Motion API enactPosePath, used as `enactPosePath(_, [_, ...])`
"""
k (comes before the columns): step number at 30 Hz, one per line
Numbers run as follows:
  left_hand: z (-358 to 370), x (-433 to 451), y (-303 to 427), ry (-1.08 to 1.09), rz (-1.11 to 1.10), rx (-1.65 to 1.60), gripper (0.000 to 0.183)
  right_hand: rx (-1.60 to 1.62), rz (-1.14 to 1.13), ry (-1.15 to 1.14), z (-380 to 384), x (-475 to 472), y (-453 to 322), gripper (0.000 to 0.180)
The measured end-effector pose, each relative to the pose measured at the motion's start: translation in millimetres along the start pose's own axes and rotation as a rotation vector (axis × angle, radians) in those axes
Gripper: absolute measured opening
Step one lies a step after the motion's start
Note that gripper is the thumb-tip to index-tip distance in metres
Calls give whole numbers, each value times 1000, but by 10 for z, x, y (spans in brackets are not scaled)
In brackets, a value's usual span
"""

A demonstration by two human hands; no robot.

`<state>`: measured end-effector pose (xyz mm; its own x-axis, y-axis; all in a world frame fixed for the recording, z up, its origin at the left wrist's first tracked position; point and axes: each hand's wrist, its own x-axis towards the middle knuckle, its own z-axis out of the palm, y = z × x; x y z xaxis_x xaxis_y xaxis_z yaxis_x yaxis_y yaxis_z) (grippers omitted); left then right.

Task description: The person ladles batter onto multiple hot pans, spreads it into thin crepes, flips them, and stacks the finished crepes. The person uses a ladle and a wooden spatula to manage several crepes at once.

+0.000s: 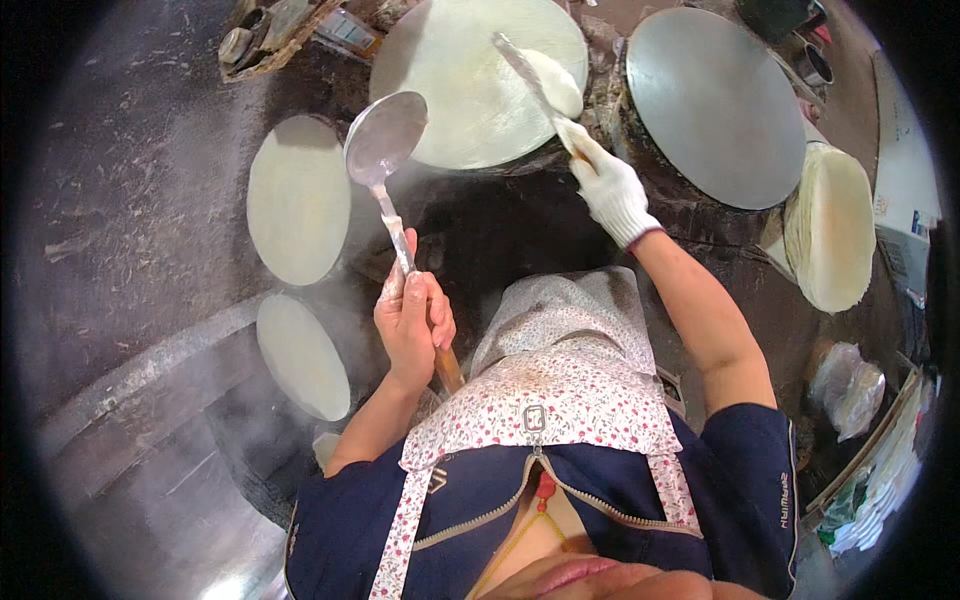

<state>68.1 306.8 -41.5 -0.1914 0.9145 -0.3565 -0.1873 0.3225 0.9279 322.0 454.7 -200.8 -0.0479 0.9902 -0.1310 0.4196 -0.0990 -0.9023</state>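
Observation:
My left hand [412,322], bare, grips the handle of a metal ladle [386,135] with a wooden end. The ladle's bowl is raised beside the near left edge of a round griddle coated with pale batter [465,97]. In a white knit glove, my right hand [611,187] holds a long, batter-smeared spreader [525,67] over that griddle. A thicker mound of white batter [555,82] lies against the spreader's right side. To the right is a bare grey round griddle [712,109].
Two more griddles with pale rounds [298,201], [304,358] stand at left amid steam. A stack of thin flatbreads [834,229] sits at right. Plastic bags [847,386] lie lower right. A torn box [277,37] with containers is at the top left; a metal cup [814,64] is top right.

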Motion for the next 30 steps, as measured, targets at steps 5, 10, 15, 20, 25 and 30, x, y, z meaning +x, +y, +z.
enactPosePath(5, [187,62,-16,42,-32,-20,53,-216,-102,-259,346,-495,143,55])
enactPosePath(10, [209,44,-7,19,-27,-5,52,-92,-253,102,-179,239,332,46])
enactPosePath(15, [202,149,-2,-52,-29,-17,52,-206,-206,33,-157,415,-1,42])
enactPosePath(20, [81,210,2,-64,-24,-24,54,81,-5,117,-18,-196,247,58])
enactPosePath(25, [90,344,15,-106,-54,-5,56,424,118,100,301,132,128,49])
enactPosePath(30, [89,572,65,-104,-26,-24,54,271,-34,124,-6,464,213,45])
